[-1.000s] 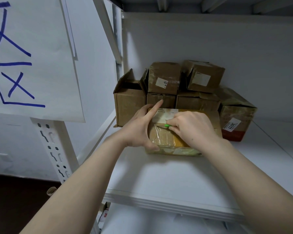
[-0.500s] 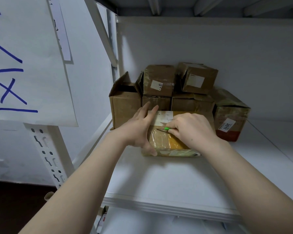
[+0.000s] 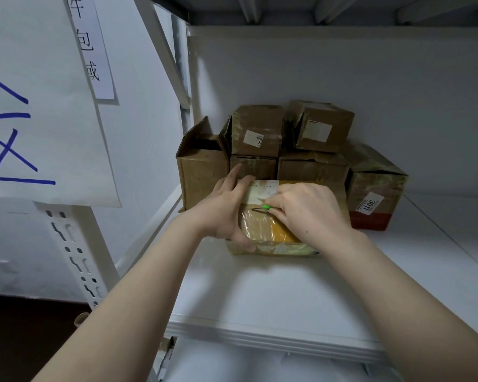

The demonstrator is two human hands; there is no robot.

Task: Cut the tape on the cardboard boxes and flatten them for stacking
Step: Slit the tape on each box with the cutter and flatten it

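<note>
Since half a second ago little has shifted: both hands remain on the taped box (image 3: 262, 230), the green cutter (image 3: 266, 207) sits about where it was on the lid, and the left forefinger has lifted off the lid to point towards the boxes behind.

That box lies flat on the white shelf (image 3: 260, 293), its lid covered in glossy clear tape (image 3: 255, 226) with a pale label (image 3: 262, 190) at the far edge. The left hand (image 3: 224, 213) clasps the box's left end, thumb down on the near corner and the other fingers laid over the lid's left edge by the label. The right hand (image 3: 307, 213) rests on the lid's right half, its fingers curled tight, pinching the cutter so that only a green tip and a thin dark blade show, the blade lying on the tape just near of the label.

Directly behind the taped box stands a pile of brown cartons: an open-flapped carton (image 3: 202, 175) to the back left, a labelled carton (image 3: 255, 130) and a tilted carton (image 3: 319, 125) on top, and a carton with a "3011" sticker (image 3: 375, 194) to the right. Well to the left of the box a paper sign (image 3: 39, 106) with blue strokes hangs on the slotted shelf post (image 3: 75, 244).
</note>
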